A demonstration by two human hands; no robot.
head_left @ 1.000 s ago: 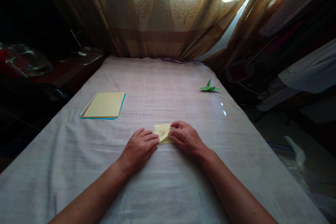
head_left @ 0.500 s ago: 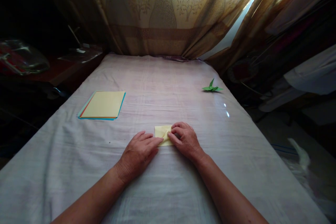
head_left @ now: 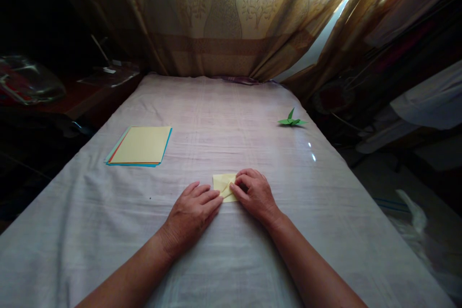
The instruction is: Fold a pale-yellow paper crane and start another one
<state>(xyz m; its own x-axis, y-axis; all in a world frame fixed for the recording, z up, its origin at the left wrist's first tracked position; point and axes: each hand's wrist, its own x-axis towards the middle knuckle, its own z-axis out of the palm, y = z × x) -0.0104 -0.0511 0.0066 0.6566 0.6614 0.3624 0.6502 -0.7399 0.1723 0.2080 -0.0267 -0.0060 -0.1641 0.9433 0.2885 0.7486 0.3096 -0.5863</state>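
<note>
My left hand point(head_left: 193, 211) lies flat and open, palm down, its fingertips resting on the near left edge of the folded yellow paper point(head_left: 224, 186). My right hand point(head_left: 254, 194) sits curled over the paper's right side, fingers bent and pressing a folded flap against the sheet; I cannot tell whether it pinches the flap or only presses it. The paper lies flat between both hands on the pale sheet of the bed point(head_left: 231, 260), near the middle. Further off to the left I see a stack of coloured paper point(head_left: 140, 146), yellow on top. Well apart to the right stands a green origami figure point(head_left: 291, 120). Patterned curtains point(head_left: 224, 19) hang behind.
</note>
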